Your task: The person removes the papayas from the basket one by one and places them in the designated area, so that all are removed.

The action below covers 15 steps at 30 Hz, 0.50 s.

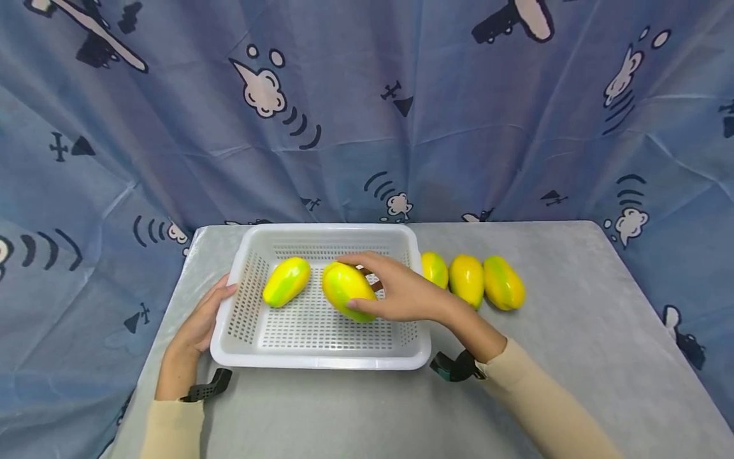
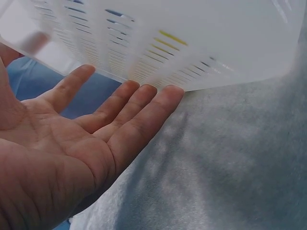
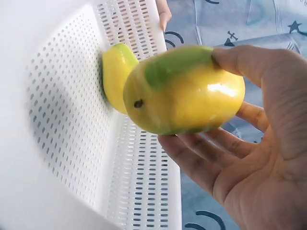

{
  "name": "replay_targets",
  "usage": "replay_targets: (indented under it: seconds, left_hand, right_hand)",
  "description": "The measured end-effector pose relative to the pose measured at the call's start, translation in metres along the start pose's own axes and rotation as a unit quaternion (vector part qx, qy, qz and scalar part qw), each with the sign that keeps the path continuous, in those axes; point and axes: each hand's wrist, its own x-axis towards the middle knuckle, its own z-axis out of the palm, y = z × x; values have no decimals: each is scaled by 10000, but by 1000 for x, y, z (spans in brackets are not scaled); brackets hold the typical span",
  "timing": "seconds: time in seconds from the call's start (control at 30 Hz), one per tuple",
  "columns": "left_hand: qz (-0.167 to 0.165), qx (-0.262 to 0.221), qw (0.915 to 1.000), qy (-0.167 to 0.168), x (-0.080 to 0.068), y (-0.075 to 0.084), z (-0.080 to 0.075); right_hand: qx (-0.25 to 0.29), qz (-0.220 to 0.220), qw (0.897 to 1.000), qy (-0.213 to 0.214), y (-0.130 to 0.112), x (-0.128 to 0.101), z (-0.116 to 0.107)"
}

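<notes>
Holding a yellow-green mango [image 1: 348, 292] in our right hand [image 1: 404, 294], inside the white basket [image 1: 321, 361], low over its slotted floor. Fingers [image 3: 201, 160] curl under it and the thumb sits on top, so the fruit is pinched across its short side. Its long axis runs roughly toward us and right in the head view; stem-end dimple faces away from the palm in the right wrist view. Can't tell if it touches the floor yet.

A second mango [image 1: 286, 281] lies on the basket floor just left of the held one, apart from it, tilted toward the back wall.

Our left hand [image 1: 201, 325] is flat, fingers [image 2: 139, 112] straight and together, tips against the basket's left outer wall. It grips nothing.

Right hand is the one on the fruit; left is nearer the second mango, but outside the wall.

Three more mangoes [image 1: 467, 279] stand in a row on the grey table [image 1: 573, 357], just right of the basket. Blue printed cloth [image 1: 367, 115] hangs behind.
</notes>
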Motion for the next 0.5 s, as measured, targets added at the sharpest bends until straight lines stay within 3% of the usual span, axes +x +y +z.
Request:
replay_targets:
  seconds: [0.2,0.5]
  left_hand:
    - [-44,75,10000,28,0,0,1]
    - [-28,125,9999,56,0,0,1]
  right_hand:
    - [-90,-11,9997,248,0,-13,3]
    - [197,52,9986,484,3,-27,5]
